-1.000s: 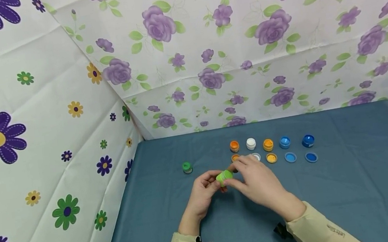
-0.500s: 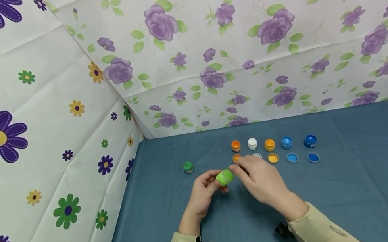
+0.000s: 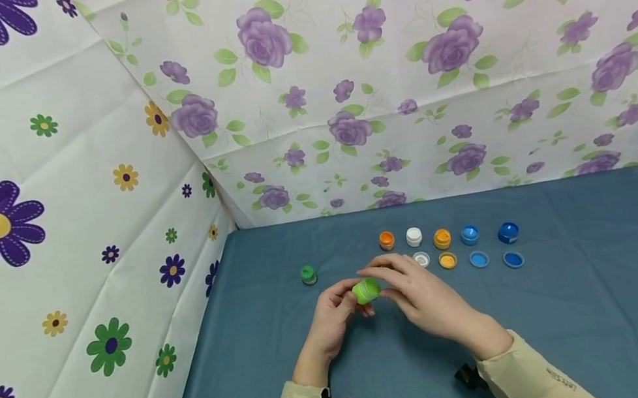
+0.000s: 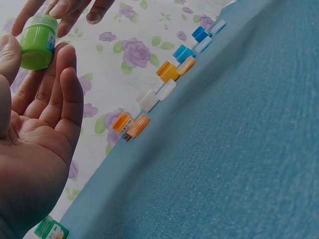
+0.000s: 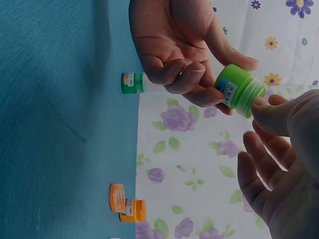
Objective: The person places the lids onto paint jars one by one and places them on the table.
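My left hand (image 3: 328, 319) holds a light green paint jar (image 3: 364, 291) between thumb and fingers, raised over the table and tilted with its lid to the right. On that jar's ribbed lid (image 5: 251, 98), the thumb and index finger of my right hand (image 3: 429, 298) pinch the rim. The right hand's other fingers are spread away from the jar, as the right wrist view shows. A label faces the right wrist camera. The lid is on the jar. To the left, a dark green paint jar (image 3: 308, 275) stands with its cap on.
Behind my hands stand open paint jars in a row: orange (image 3: 386, 240), white (image 3: 414, 237), yellow (image 3: 442, 239), light blue (image 3: 469, 234) and dark blue (image 3: 508, 232). Their lids lie before them, such as the yellow lid (image 3: 447, 260). Floral cloth (image 3: 307, 95) hangs behind the table.
My right hand first came off the jar's lid, then returned to it with thumb and finger apart around the rim. The left hand keeps the jar in nearly the same place.
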A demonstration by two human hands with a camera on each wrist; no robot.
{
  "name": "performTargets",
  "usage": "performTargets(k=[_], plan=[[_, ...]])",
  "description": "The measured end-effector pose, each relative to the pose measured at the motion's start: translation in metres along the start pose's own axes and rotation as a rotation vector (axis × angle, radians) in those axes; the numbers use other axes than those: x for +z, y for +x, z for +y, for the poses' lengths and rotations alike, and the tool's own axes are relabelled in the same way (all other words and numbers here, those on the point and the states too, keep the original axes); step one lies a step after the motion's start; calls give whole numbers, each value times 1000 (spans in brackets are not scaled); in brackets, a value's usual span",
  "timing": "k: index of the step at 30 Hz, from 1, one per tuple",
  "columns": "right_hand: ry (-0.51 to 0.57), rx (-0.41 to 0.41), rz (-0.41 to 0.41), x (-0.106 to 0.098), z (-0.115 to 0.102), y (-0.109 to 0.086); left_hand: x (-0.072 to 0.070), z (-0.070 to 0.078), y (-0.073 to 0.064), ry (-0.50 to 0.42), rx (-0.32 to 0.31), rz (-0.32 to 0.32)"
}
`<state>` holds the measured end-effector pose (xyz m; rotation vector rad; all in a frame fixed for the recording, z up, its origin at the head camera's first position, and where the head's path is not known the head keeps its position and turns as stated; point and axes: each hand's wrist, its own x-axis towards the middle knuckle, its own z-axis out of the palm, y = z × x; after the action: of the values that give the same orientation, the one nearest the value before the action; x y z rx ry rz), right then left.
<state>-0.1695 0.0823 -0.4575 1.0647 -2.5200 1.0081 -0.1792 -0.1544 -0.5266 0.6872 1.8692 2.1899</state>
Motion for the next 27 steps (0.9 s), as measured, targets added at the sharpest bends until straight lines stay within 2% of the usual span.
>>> performTargets(k=[10, 17, 20, 27], plan=[[-41, 53, 8, 0, -3, 1, -3, 0, 0, -33, 42, -7], [-63, 213, 37, 8, -7, 4, -2, 1, 0, -13, 38, -15], [-90, 251, 51, 10, -9, 5, -1, 3, 1, -13, 31, -23], [-94, 383, -16, 9, -15, 8, 1, 1, 0, -18, 18, -32]])
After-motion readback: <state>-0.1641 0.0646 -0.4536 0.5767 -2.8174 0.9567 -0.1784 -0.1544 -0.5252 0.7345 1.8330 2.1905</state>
